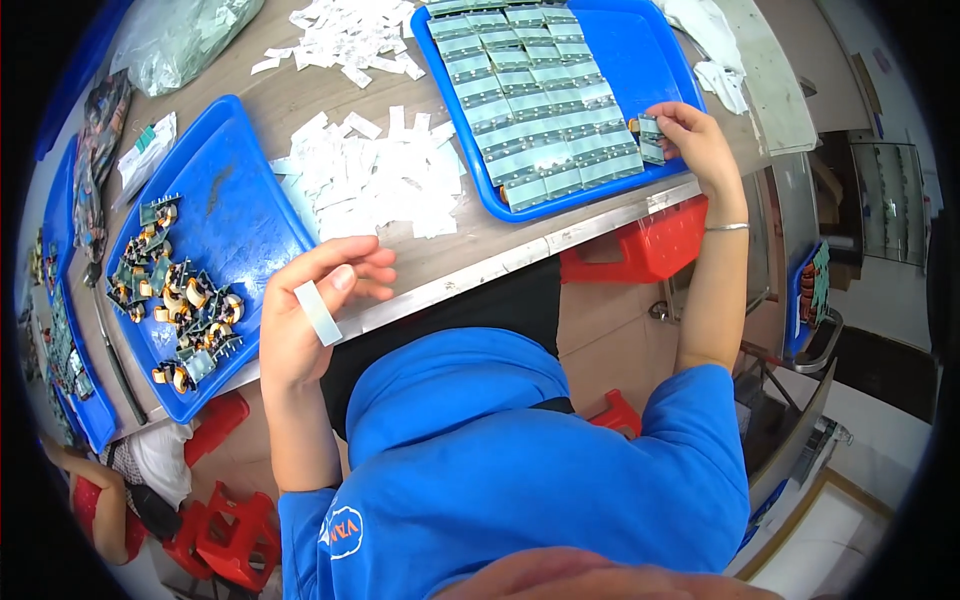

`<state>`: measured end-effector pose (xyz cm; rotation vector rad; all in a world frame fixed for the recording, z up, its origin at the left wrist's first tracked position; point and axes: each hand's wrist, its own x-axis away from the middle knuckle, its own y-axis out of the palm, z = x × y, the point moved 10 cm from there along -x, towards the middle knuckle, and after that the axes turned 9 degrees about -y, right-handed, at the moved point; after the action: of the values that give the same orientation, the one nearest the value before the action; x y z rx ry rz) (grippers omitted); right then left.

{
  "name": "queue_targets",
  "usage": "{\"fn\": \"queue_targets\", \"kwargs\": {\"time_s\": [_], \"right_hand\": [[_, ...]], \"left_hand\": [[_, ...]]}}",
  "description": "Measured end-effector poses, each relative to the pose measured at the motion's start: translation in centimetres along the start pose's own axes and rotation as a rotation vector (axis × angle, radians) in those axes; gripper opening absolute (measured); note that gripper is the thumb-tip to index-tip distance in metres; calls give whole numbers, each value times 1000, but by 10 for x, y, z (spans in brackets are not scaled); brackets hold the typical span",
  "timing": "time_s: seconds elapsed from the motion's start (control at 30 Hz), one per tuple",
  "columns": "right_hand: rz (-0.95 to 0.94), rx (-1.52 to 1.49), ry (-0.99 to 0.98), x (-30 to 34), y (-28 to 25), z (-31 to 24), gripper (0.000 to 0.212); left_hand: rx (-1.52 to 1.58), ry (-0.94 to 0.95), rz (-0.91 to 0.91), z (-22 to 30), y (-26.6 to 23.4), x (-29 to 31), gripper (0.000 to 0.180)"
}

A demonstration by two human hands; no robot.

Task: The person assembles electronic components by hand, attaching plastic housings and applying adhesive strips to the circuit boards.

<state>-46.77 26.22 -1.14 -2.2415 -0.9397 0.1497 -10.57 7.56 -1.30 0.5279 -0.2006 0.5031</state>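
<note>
My right hand (697,143) pinches a small circuit board module (651,140) between thumb and fingers. It is at the right end of the packed rows, inside the large blue tray (640,50). Rows of similar modules (545,110), each with a pale strip across it, fill most of that tray. My left hand (310,305) hovers by the table's front edge with its fingers loosely curled and apart. A pale narrow strip (318,313) lies across its thumb and looks stuck there. Between the trays is a heap of white paper strips (375,180).
At the left, another blue tray (235,165) holds loose modules with coils (185,300). More white slips (350,30) and a clear plastic bag (180,40) lie farther back. Red stools (235,535) stand below the table; another person's arm (105,510) shows at lower left.
</note>
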Motion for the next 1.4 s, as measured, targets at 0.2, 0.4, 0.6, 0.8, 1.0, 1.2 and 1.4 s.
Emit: {"fn": "queue_targets", "kwargs": {"time_s": [0.2, 0.4, 0.6, 0.8, 1.0, 1.2, 1.4], "right_hand": [[-35, -35, -100, 3, 8, -15, 19], [-121, -67, -126, 4, 14, -21, 19], [-182, -28, -91, 4, 15, -11, 18], [-120, -15, -122, 5, 13, -22, 20], [206, 132, -563, 35, 8, -108, 25], [-384, -170, -1100, 131, 157, -229, 56], [-381, -248, -1269, 152, 199, -254, 52]], "left_hand": [[12, 0, 0, 0, 0, 1, 29], [10, 15, 6, 1, 0, 5, 28], [9, 4, 18, -1, -2, 6, 27], [0, 3, 38, -3, -5, 6, 26], [8, -52, -3, -7, 7, -5, 24], [51, -84, -42, -14, 20, -7, 23], [84, -6, 10, -10, 6, 11, 19]]}}
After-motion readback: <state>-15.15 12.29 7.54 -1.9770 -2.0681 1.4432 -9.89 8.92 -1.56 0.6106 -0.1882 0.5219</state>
